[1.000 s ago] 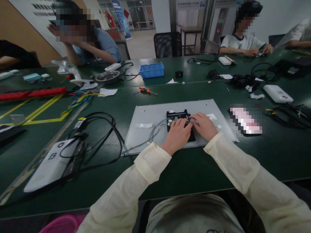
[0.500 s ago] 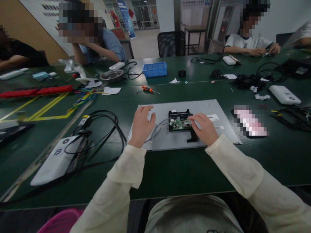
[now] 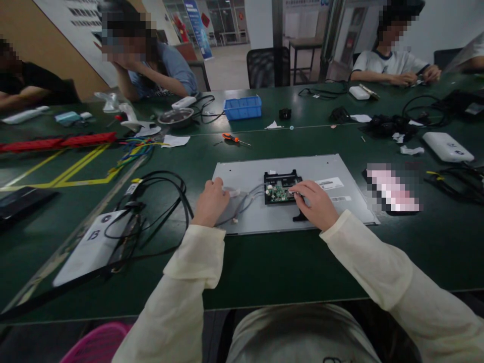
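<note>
A grey metal panel (image 3: pixel 321 166) lies flat on the green table in front of me. A black frame holding a small green circuit board (image 3: pixel 280 190) sits at its middle. Grey wires (image 3: pixel 245 201) run from the board leftward across the panel. My left hand (image 3: pixel 210 202) rests at the panel's left edge, fingers curled and pinching a strip of white tape (image 3: pixel 233 192) over the wires. My right hand (image 3: pixel 315 203) lies on the black frame's right side, fingertips pressed together at the board's edge; what they grip is hidden.
Black cables (image 3: pixel 159 201) and a white device (image 3: pixel 91 247) lie to the left. An orange screwdriver (image 3: pixel 230 138) and a blue bin (image 3: pixel 242 107) sit beyond the panel. White devices and more cables lie at the right. Other people work at the far side.
My left hand left the circuit board, swung to the panel's left edge, then pulled back and closed on the tape. The board is now uncovered. My right hand stayed put.
</note>
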Demonstrator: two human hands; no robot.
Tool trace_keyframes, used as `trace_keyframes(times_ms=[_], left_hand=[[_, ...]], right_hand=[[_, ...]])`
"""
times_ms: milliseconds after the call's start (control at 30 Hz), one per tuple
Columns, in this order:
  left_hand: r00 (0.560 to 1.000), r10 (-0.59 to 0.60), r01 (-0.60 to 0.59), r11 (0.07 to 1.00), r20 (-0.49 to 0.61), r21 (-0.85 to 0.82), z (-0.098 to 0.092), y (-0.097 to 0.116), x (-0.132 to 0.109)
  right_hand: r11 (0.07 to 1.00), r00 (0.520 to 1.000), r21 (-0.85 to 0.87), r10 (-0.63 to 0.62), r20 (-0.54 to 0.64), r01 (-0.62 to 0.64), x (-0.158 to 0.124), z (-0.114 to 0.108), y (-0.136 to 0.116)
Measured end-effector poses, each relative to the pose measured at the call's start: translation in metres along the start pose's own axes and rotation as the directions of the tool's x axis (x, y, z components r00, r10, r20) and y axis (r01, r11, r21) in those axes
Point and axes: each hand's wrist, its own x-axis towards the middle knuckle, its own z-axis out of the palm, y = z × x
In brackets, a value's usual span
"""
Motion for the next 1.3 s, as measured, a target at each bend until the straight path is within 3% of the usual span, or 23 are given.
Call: trace_keyframes(times_ms=[200, 367, 567, 667, 767, 900, 1000, 1167, 1300], left_hand=[[0.999, 0.018, -0.02, 0.998, -0.028, -0.061, 0.002, -0.008, 0.005], [0.995, -0.032, 0.038, 0.997, -0.098, 0.064, -0.002, -0.008, -0.002], [1.0, 0.03, -0.03, 0.998, 0.002, 0.061, -0.003, -0.011, -0.002], [0.998, 0.061, -0.062, 0.997, -0.021, -0.047, -0.003, -0.011, 0.001], [0.988, 0.072, -0.11, 0.952, -0.138, -0.285, -0.007, -0.013, 0.006], [0.98, 0.044, -0.168, 0.699, -0.194, -0.695, -0.021, -0.017, 0.011], [0.984, 0.105, -0.178, 0.589, -0.143, -0.788, -0.028, -0.016, 0.009], [0.935, 0.344, -0.311, 0.674, -0.088, -0.67, -0.017, -0.011, 0.006], [0.92, 0.389, -0.348, 0.76, -0.045, -0.549, -0.007, -0.008, 0.005]], right_hand=[[1.0, 1.0, -0.011, 0.004, 0.029, -0.004, 0.0, 0.0, -0.001], [1.0, 0.999, -0.002, 0.014, 0.05, -0.014, -0.001, 0.001, 0.001], [1.0, 0.998, 0.006, 0.015, 0.066, -0.016, -0.003, 0.003, 0.003], [1.0, 0.997, 0.001, 0.008, 0.075, -0.008, -0.002, 0.003, 0.002], [1.0, 0.998, 0.002, -0.006, 0.061, 0.006, -0.001, 0.003, 0.001], [0.999, 0.999, 0.018, -0.035, 0.02, 0.035, 0.0, 0.0, 0.0], [0.999, 0.999, 0.008, -0.047, -0.021, 0.047, 0.0, -0.002, -0.002], [0.994, 0.994, 0.013, -0.105, -0.003, 0.106, 0.002, -0.004, -0.013], [0.983, 0.969, 0.019, -0.182, 0.169, 0.181, 0.008, 0.001, -0.029]])
